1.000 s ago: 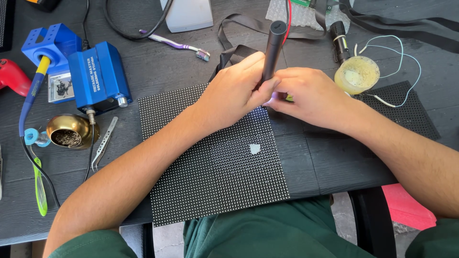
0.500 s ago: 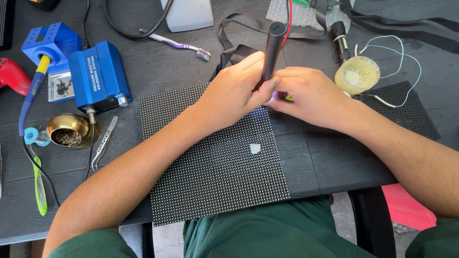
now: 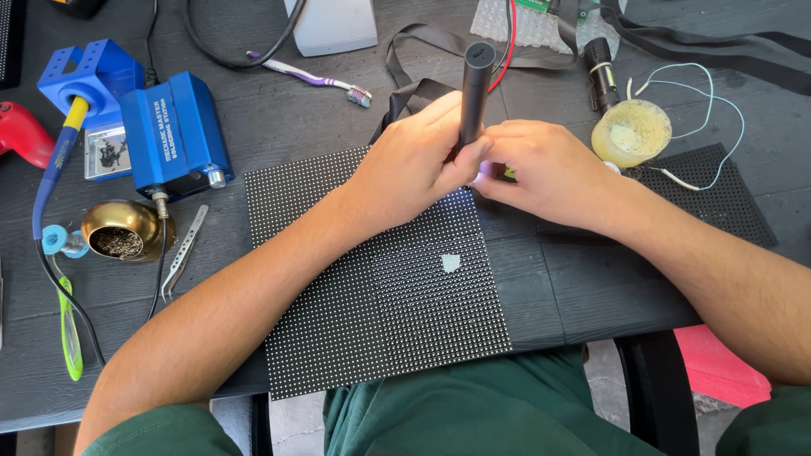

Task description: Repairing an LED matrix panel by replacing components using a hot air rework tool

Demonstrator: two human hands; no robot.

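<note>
The black pen-shaped tool point(image 3: 475, 89) stands almost upright above the far edge of the dotted LED panel point(image 3: 372, 279), and its lower end is hidden between the two hands. It is a slim, dark, round cylinder with a flat top. The left hand point(image 3: 418, 165) holds it with the fingers point(image 3: 469, 156) curled closely around the lower part of the shaft, so there is no gap. The right hand point(image 3: 549, 173) lies just beside, touching the left one, with its fingers bent and narrow near the tip; whether it grips something small I cannot tell. A pale glow shows between the hands at the panel's edge.

The panel is a black square covered with a fine grid of dots, lying flat on the dark table point(image 3: 279, 118) in front of the person. A small white scrap point(image 3: 451, 263) rests on it, near the middle. To the left stands a blue box-shaped soldering station point(image 3: 173, 135) with a label of white print on its top side. Beside it are a brass bowl of cleaning wool point(image 3: 122, 232) and metal tweezers point(image 3: 184, 253). To the right a round yellowish jar point(image 3: 632, 133) stands near a second dotted panel point(image 3: 718, 198).
</note>
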